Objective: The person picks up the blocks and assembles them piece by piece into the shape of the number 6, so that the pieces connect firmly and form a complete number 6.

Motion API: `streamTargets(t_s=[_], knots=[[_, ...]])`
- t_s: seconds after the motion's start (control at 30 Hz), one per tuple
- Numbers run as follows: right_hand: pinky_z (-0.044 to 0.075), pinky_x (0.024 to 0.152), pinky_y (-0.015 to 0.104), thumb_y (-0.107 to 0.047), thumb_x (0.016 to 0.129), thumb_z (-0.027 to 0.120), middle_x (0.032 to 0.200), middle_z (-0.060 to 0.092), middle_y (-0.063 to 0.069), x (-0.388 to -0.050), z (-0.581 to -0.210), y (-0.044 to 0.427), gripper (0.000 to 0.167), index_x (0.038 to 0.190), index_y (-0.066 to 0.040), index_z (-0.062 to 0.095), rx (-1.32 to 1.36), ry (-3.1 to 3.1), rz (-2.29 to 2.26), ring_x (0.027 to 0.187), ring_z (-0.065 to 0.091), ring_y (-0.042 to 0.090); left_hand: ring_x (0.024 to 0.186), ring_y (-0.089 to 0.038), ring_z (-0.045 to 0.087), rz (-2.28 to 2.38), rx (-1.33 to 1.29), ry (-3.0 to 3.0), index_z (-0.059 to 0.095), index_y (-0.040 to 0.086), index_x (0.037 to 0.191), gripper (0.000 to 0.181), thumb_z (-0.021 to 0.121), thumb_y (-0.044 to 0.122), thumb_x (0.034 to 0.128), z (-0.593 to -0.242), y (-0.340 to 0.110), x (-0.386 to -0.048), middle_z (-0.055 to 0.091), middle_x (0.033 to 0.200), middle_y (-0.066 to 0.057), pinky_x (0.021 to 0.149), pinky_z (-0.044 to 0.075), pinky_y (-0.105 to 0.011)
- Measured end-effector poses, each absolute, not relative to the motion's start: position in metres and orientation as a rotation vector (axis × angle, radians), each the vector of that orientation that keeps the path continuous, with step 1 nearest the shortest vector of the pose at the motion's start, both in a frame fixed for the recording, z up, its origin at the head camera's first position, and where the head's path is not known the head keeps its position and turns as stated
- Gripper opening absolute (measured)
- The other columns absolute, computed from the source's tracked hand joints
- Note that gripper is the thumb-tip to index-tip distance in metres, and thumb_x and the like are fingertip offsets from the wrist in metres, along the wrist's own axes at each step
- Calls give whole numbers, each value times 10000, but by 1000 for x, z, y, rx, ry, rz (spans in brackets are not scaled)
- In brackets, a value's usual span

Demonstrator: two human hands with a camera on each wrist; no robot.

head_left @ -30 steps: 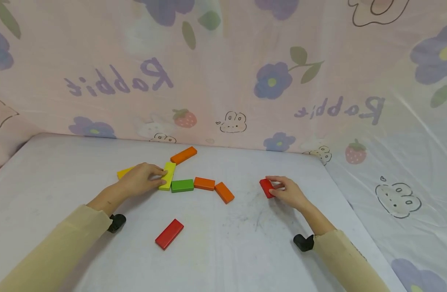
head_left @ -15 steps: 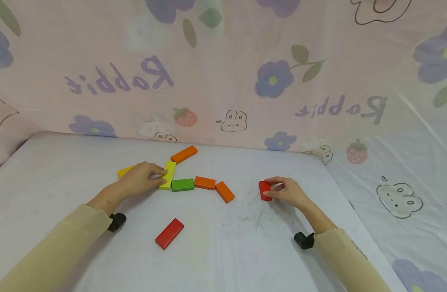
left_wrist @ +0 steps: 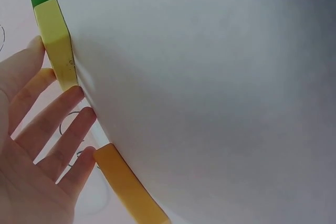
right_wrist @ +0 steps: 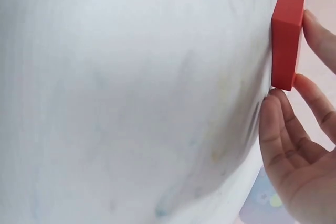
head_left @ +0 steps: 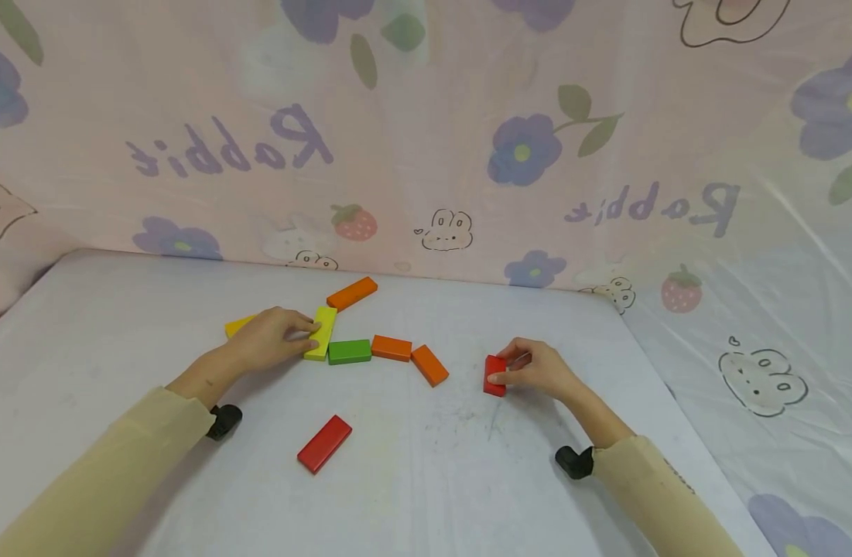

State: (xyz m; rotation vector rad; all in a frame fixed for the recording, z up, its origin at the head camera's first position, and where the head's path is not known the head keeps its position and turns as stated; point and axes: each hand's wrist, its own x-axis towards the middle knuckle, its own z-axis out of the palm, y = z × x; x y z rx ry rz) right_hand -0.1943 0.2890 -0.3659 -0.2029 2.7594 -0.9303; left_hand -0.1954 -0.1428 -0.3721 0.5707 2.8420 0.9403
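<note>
My left hand [head_left: 274, 339] holds a light yellow wooden block [head_left: 325, 329] lying flat, with thumb and index finger on it. In the left wrist view, the other fingers of that hand [left_wrist: 39, 166] spread past the yellow block [left_wrist: 55, 35]. A green block [head_left: 350, 352] meets its right side. On the right, my right hand [head_left: 544, 369] pinches a red block [head_left: 494, 388] between thumb and fingers at the table. The right wrist view has this red block [right_wrist: 286, 45] close to the white surface. The left hand partly hides a deeper yellow block [head_left: 236, 326].
Two orange blocks, one straight [head_left: 391, 348] and one slanted [head_left: 429, 366], continue the row from the green one. Another orange block [head_left: 352, 294] touches near the yellow block's far end. A second red block [head_left: 324, 444] lies nearer. A printed curtain [head_left: 412, 155] backs the white table [head_left: 412, 503].
My right hand has brought the red block left and nearer, turning it from slanted to almost straight. The left hand stays on the yellow block.
</note>
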Motion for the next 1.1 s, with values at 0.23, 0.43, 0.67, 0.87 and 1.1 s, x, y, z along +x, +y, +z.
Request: streamTargets(t_s=[0.23,0.43,0.67,0.87,1.1], knots=[[496,702,301,-279,733,832,908,647,44,-186,-365,273,343,958,-95,651,-313,2729,-934,834,579,184,1226,-447,491,931,573,2840,655,-25,1188,343,665,155,896,-370,-143,-194,628,1235,-216,1037,377,-575],[490,688,303,-288,730,832,880,643,40,-177,-364,259,335,928,-93,646,-364,2719,-928,810,574,177,1235,-456,479,936,566,2826,647,-30,1196,350,661,155,899,-368,-143,-193,620,1245,-223,1038,375,-580],[483,674,295,-290,722,839,851,630,25,-171,-367,250,327,913,-114,640,-379,2723,-907,783,569,161,1238,-454,480,939,563,2817,645,-30,1198,352,660,160,902,-369,-142,-194,618,1249,-222,1044,368,-580],[498,684,296,-301,723,838,896,635,12,-166,-368,242,329,919,-122,644,-421,2709,-907,790,581,149,1240,-453,475,944,551,2816,645,-29,1198,352,661,159,901,-370,-143,-194,616,1252,-222,1045,365,-581],[503,667,279,-305,717,843,831,630,26,-157,-367,230,348,912,-110,630,-458,2694,-933,758,574,147,1236,-451,480,916,568,2835,646,-24,1200,353,661,158,898,-370,-143,-196,622,1244,-217,1039,376,-577]])
